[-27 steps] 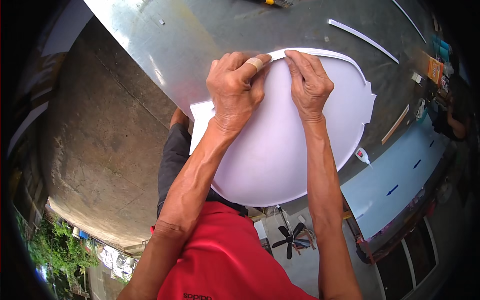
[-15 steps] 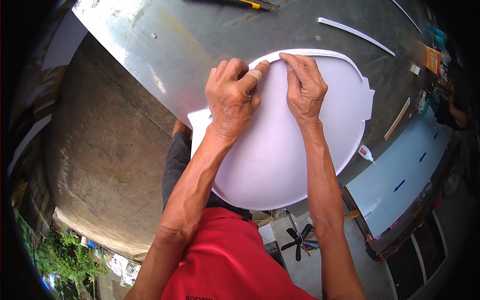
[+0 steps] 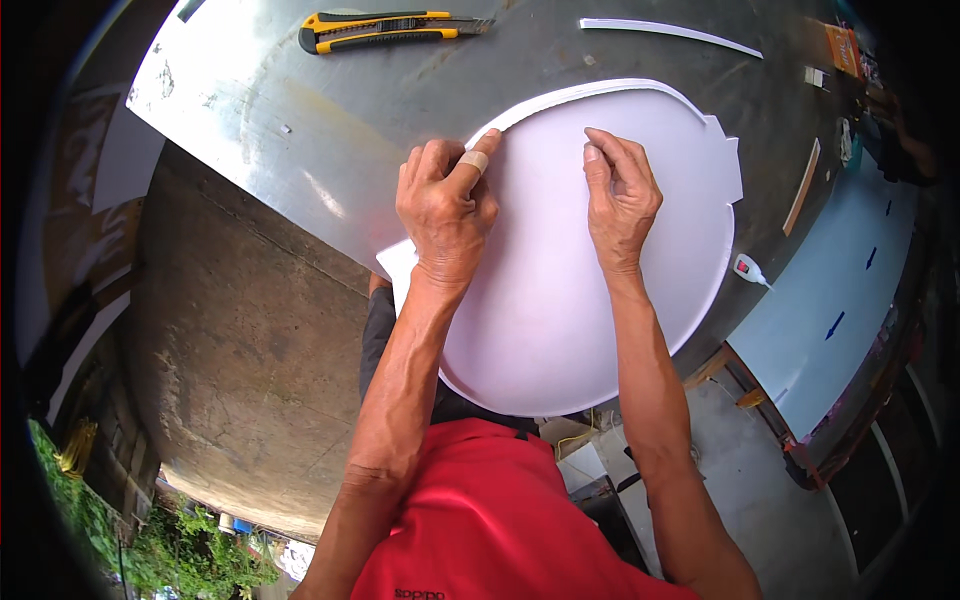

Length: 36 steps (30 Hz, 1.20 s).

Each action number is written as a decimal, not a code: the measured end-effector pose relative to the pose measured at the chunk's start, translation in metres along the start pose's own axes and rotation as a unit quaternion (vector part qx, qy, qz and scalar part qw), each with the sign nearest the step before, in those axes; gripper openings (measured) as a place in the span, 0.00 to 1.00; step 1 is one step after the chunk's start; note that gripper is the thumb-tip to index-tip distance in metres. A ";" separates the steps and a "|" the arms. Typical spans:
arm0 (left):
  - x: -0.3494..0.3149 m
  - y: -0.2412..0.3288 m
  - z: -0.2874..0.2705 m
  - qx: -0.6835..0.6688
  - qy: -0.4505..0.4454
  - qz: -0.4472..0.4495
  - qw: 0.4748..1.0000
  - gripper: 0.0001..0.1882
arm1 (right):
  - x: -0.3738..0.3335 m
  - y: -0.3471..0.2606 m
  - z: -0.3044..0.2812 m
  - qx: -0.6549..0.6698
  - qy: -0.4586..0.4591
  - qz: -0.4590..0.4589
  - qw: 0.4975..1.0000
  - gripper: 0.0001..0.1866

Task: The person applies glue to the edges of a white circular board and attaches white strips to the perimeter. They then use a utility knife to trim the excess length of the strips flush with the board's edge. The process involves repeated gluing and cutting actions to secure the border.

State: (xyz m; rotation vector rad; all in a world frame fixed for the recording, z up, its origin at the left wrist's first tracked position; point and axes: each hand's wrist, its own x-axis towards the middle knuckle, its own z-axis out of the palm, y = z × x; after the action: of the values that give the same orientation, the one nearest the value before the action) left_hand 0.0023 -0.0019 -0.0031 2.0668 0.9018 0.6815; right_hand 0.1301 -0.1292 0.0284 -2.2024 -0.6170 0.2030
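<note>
Beneath both hands, reaching past the near edge of the metal worktop [image 3: 400, 90] toward the red shirt [image 3: 490, 500]: a large white panel [image 3: 560, 290]. At its far-left rim, the left hand [image 3: 440, 215], with the index fingertip set on the raised edge strip [image 3: 600, 88] and the other fingers curled in. Thumb mostly hidden — no telling from this view about any pinch on the strip. Over the panel's far inner part, near the strip but apart from it, the right hand [image 3: 622, 200], with index finger and thumb brought nearly tip to tip; too small to tell about anything between them.

Rounded in outline, almost oval, with a smooth, matt face of faint lilac tint. Bordered along the far curve by the strip — thick, pale, slightly rough on its inner side — and by a thinner lip around the near curve. Broken at the right by a straight-edged tab [image 3: 726, 165], at the left by an angular flap [image 3: 398, 260].

Farther out on the worktop, a yellow-and-black cutter [image 3: 390, 30] with blade showing, and a loose white strip [image 3: 670, 35]. Just beside the panel's right edge, a small white bottle [image 3: 748, 268], lying down.
</note>
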 end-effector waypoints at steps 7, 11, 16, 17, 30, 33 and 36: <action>-0.003 0.001 0.002 -0.020 -0.011 -0.001 1.000 0.28 | -0.088 0.071 -0.111 -0.009 0.265 0.190 0.945 0.15; -0.002 -0.001 0.000 -0.025 -0.016 0.007 1.000 0.29 | -0.150 0.154 -0.199 0.005 0.405 0.265 0.875 0.24; -0.001 0.009 -0.004 -0.131 -0.027 -0.026 0.991 0.27 | -0.182 0.225 -0.264 0.053 0.444 0.275 0.851 0.34; -0.001 0.006 -0.001 -0.154 -0.024 -0.024 0.987 0.27 | -0.180 0.234 -0.275 0.060 0.432 0.298 0.849 0.39; -0.003 -0.006 0.007 -0.048 -0.001 0.044 0.998 0.17 | -0.111 0.275 -0.282 0.056 0.335 0.275 0.899 0.40; -0.002 -0.003 0.010 -0.036 -0.002 0.032 0.999 0.17 | -0.105 0.280 -0.281 0.046 0.357 0.263 0.895 0.35; -0.001 -0.006 0.007 -0.073 0.000 0.033 0.997 0.17 | -0.096 0.289 -0.280 0.093 0.362 0.249 0.893 0.32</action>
State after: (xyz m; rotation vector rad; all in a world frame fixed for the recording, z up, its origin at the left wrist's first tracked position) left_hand 0.0041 -0.0025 -0.0121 1.9732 0.7635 0.7594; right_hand 0.2471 -0.5239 -0.0145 -2.0021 0.3720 -0.2884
